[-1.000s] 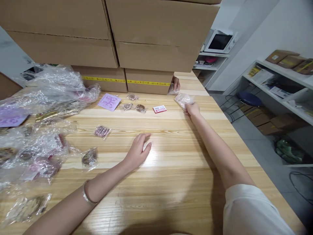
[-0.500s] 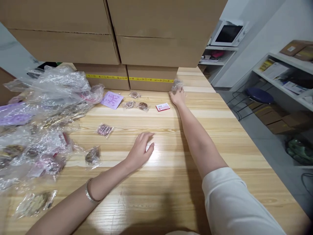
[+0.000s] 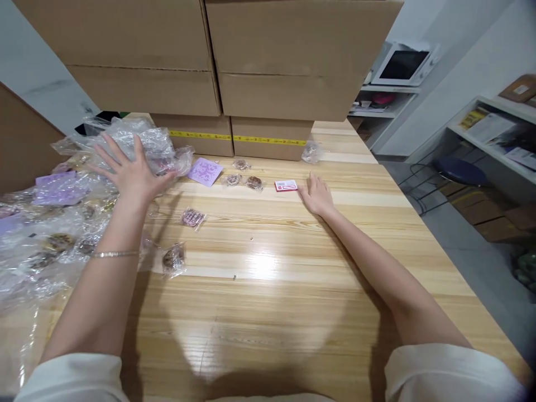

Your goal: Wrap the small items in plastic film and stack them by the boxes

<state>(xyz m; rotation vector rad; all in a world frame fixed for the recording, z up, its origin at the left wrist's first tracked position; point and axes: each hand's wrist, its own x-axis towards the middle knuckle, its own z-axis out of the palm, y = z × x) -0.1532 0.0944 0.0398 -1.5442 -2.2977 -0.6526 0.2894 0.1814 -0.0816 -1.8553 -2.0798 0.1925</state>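
Note:
My left hand (image 3: 136, 174), a bracelet on its wrist, is held with fingers spread wide over a heap of clear plastic packets (image 3: 121, 134); nothing is in it. My right hand (image 3: 317, 195) lies palm down on the wooden table, fingers stretched forward. Beside its thumb is a small red and white box (image 3: 286, 185). Beyond the fingertips, a crumpled clear wrapper (image 3: 312, 152) rests against a carton's corner. Between my hands lie a purple patterned card (image 3: 205, 171) and several small wrapped round pieces, among them a brown one (image 3: 254, 182) and a pinkish one (image 3: 193, 218).
Large stacked cardboard boxes (image 3: 288, 61) stand along the table's back, the lower ones banded with yellow tape (image 3: 268, 140). Another wrapped piece (image 3: 173, 259) lies near the heap's edge. Past the table's right edge are a blue stool (image 3: 456, 169), shelves and a microwave (image 3: 402, 64).
My left hand has moved from the table's middle to above the plastic heap, its fingers now spread. My right hand has drawn back from the crumpled wrapper, which stays by the carton.

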